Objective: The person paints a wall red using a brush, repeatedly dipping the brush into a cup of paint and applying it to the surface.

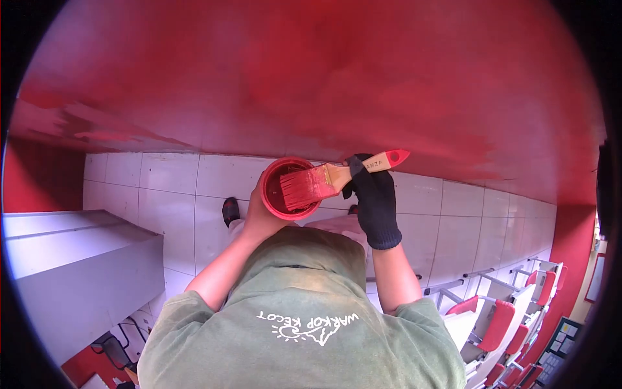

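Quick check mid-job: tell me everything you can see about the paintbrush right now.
The paintbrush is a flat, wide brush with a pale wooden handle, its end tipped red, and a metal band smeared with paint. Its bristles are loaded with red paint and lie over the rim of the red paint can. It lies almost level, handle pointing right. The right hand, in a black glove, grips the handle; the bare left hand holds the can.

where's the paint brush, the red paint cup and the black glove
paint brush (337, 175), head view, on the ferrule
red paint cup (269, 176), head view, on its left rim
black glove (378, 204), head view, on the back of the hand
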